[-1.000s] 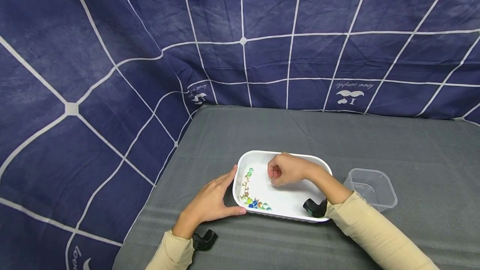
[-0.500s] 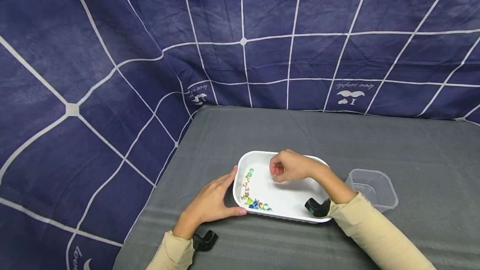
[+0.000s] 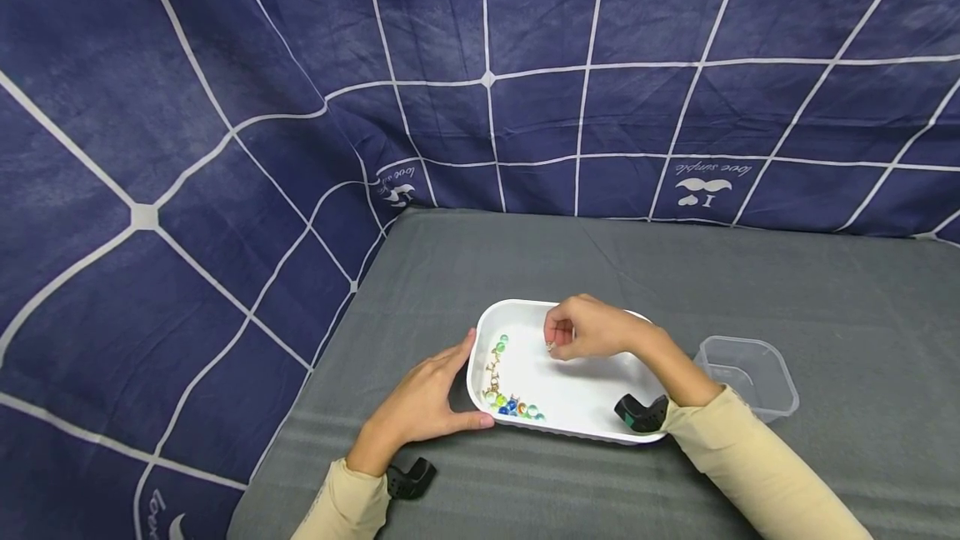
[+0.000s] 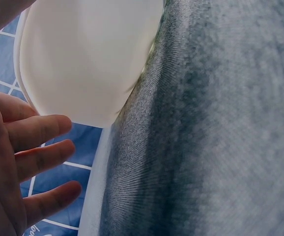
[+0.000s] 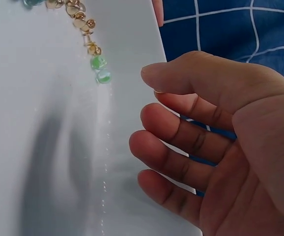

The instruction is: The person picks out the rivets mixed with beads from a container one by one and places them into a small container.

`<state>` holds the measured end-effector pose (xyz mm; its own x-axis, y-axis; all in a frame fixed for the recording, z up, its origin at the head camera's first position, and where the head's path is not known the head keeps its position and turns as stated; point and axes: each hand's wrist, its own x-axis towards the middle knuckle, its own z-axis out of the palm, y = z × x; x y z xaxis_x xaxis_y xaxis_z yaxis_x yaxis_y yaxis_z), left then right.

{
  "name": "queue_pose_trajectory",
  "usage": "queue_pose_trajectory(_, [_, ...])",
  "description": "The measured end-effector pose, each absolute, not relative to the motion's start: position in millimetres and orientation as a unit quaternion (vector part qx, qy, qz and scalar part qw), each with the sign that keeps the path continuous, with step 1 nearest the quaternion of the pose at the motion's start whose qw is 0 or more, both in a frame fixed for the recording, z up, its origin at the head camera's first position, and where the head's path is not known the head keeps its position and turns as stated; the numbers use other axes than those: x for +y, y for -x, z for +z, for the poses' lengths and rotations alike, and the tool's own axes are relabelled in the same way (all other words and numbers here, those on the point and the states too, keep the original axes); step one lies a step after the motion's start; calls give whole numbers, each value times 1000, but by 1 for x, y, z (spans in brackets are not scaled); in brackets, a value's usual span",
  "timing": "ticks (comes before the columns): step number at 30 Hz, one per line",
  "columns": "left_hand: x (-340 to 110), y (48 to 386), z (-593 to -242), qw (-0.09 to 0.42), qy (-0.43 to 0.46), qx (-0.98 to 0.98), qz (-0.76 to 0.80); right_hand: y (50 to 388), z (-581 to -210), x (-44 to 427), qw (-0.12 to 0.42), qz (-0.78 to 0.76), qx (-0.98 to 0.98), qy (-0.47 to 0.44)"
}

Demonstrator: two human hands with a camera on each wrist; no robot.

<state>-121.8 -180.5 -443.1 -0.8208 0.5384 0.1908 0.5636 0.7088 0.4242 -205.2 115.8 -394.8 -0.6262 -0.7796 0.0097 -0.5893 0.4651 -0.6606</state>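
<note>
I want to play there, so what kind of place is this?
Maybe a makeshift filming corner: blue cloth walls two sides, grey cloth lies under the tray, and both wrists wear black gadgets.

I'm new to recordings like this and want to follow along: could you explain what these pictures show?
There is no robot here, just a person's two bare hands. The wide picture comes from a camera on the head, looking forward and down. The other two come from cameras on the wrists, each showing that hand up close.

On the grey cloth sit a white tray and, to its right, a clear plastic container. Inside the tray, glass marbles and small gold-coloured pieces lie along the left end and near edge.

The left hand, fingers spread, rests against the tray's left end. The right hand, above the tray, pinches a small piece, too tiny to identify.
</note>
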Motion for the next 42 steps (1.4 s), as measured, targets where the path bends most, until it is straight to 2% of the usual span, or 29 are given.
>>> queue_pose_trajectory(42, [-180, 121, -441, 28, 300, -924, -234, 187, -374, 141, 111, -322, 853, 394])
